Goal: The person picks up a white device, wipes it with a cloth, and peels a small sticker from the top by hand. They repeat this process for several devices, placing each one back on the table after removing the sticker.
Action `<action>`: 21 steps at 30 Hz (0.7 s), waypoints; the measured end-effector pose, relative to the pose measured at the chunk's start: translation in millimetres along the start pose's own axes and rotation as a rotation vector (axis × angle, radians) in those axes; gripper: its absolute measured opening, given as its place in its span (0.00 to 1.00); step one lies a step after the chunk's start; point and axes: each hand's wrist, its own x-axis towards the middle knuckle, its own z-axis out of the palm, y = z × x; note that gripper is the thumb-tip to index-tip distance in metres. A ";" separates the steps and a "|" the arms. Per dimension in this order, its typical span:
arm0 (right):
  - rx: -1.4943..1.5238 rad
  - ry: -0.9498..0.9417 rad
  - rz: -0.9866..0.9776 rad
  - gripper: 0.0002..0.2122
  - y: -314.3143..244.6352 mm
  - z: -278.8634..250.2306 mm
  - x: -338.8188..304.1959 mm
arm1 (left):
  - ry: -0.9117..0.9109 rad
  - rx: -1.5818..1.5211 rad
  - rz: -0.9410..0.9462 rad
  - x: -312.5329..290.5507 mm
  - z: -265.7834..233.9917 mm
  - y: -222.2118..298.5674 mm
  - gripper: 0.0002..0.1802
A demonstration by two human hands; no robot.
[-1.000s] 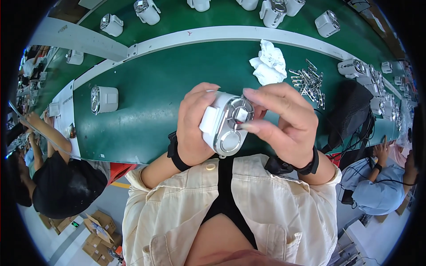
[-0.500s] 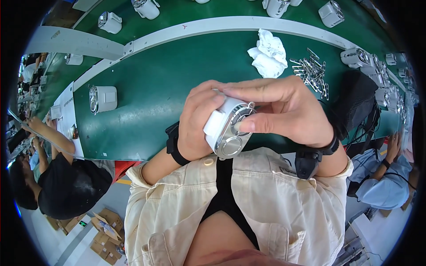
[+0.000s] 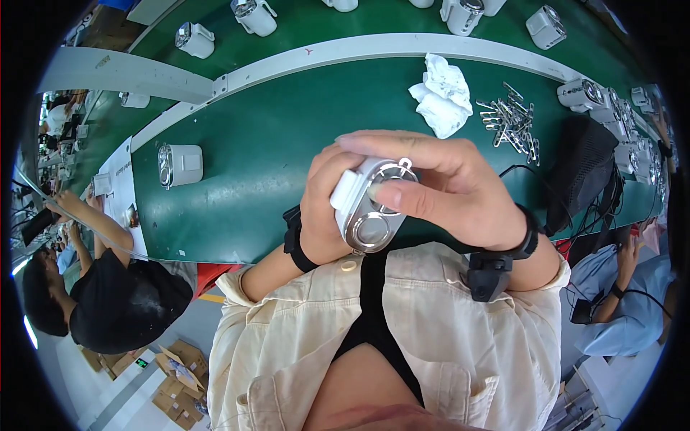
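Observation:
In front of my chest is a small white device (image 3: 373,228) with a rounded body, a side clip and a shiny silver face. Two round rings sit on that face, and a small metal loop sticks out at its far end. My left hand (image 3: 327,197) is closed around the white body from the left. From the right, my right hand (image 3: 460,188) grips the far end, its thumb pressed on the upper ring and its fingers reaching over to my left hand. The thumb covers part of the upper ring.
A similar white device (image 3: 181,165) lies at the left of the green table (image 3: 237,144). Crumpled white cloth or paper (image 3: 442,97), a heap of small metal clips (image 3: 512,123) and a black mesh object (image 3: 583,161) with cables lie right. More devices (image 3: 624,129) stand beyond. People work both sides.
The view has shifted slightly, moving the table things right and down in the picture. The device's silver face now turns more toward me, with my right thumb still on it.

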 end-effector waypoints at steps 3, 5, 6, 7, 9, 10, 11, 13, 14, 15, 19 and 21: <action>-0.132 -0.089 -0.044 0.19 -6.7 -14.0 4.4 | -0.069 -0.024 0.029 2.1 1.0 -4.5 0.43; -0.198 -0.144 -0.013 0.19 -13.3 -20.9 7.1 | -0.097 -0.088 0.000 -0.1 4.2 -7.5 0.43; -0.231 -0.173 0.003 0.19 -14.3 -21.8 7.1 | -0.111 -0.119 -0.014 -1.7 5.1 -8.3 0.43; -0.229 -0.171 0.005 0.19 -13.2 -21.1 6.5 | -0.112 -0.121 -0.016 -3.9 4.6 -8.9 0.43; -0.150 -0.178 -0.004 0.19 -10.7 -20.3 7.4 | -0.089 -0.098 0.007 -4.7 2.4 -11.6 0.44; -0.111 -0.183 -0.010 0.19 -10.0 -19.8 7.5 | -0.077 -0.086 0.020 -4.1 1.5 -11.5 0.44; -0.114 -0.185 -0.013 0.19 -10.1 -17.7 5.7 | -0.075 -0.084 0.025 -3.9 1.4 -10.4 0.44; 0.192 -0.100 0.091 0.20 -9.4 -8.4 -2.2 | -0.069 -0.094 -0.038 -2.2 2.0 -3.5 0.43; 0.345 -0.059 0.145 0.20 -8.4 -4.5 -4.7 | -0.065 -0.098 -0.070 -1.1 2.2 -1.3 0.43; 0.343 -0.065 0.143 0.20 -7.0 -1.4 -5.6 | -0.061 -0.093 -0.067 0.4 2.7 -0.2 0.43; 0.189 -0.030 -0.004 0.23 -2.1 6.8 -4.4 | 0.070 -0.114 0.039 4.5 4.1 2.0 0.43; 0.063 -0.004 -0.022 0.22 -1.1 6.8 -2.2 | 0.025 -0.117 -0.045 2.6 -0.3 0.4 0.43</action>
